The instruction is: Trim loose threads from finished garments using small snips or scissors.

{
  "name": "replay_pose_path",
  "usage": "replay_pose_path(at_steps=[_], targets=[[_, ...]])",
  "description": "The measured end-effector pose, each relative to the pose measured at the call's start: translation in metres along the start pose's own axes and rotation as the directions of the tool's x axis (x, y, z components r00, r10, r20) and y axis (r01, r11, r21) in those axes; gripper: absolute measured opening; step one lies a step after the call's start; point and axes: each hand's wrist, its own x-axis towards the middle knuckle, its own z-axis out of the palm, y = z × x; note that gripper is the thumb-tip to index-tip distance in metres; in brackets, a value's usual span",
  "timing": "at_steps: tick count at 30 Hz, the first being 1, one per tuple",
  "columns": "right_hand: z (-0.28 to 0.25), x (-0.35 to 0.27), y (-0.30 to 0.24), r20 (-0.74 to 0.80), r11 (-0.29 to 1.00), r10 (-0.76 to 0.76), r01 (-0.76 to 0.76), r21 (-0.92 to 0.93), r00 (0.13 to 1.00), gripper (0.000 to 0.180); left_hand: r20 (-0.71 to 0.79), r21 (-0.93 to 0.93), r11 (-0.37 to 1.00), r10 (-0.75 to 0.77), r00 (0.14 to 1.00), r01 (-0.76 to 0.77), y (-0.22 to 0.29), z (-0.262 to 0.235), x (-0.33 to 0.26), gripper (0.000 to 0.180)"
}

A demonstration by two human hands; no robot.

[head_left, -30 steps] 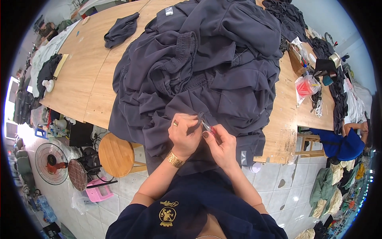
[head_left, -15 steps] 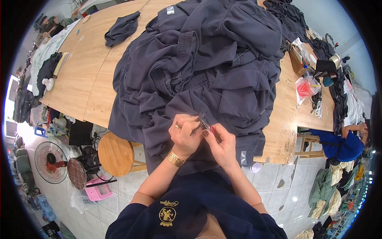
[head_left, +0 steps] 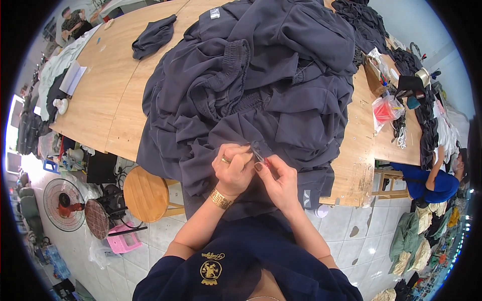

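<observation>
A large heap of dark grey garments (head_left: 301,108) covers the middle of the table, with gathered elastic waistbands showing in its folds. At its near edge my left hand (head_left: 233,169) is closed, pinching the cloth of one garment. My right hand (head_left: 277,181) is wrapped round a small pair of red-handled thread snips (head_left: 258,153). The metal blades point up and left, beside my left fingertips. Whether the blades touch the cloth or a thread I cannot tell. Loose thread ends stick out of the heap.
Around the heap lies the wooden table (head_left: 108,100), with a small dark cloth piece (head_left: 154,36) at the far left. A clear bag with red contents (head_left: 386,109) is on the right. A round wooden stool (head_left: 146,193) and a fan (head_left: 64,205) stand left. A person in blue (head_left: 431,181) sits right.
My hands stay almost in place, the snips shifting only slightly. The person on the right has changed arm position. At the far left, another person sits more upright, and the papers look turned.
</observation>
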Motion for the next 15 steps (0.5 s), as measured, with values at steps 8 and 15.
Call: replay_pose_path(at_steps=[8, 15], targets=[[-0.001, 0.000, -0.003, 0.019, 0.999, 0.033, -0.033, -0.003, 0.999, 0.025, -0.004, 0.000, 1.000, -0.007, 1.000, 0.007, 0.000, 0.001, -0.001, 0.026], [0.001, 0.003, 0.012, -0.055, 0.985, 0.029, -0.020, 0.173, 0.998, 0.027, -0.042, 0.008, 1.000, -0.019, 0.999, 0.019, 0.000, 0.003, 0.004, 0.028]])
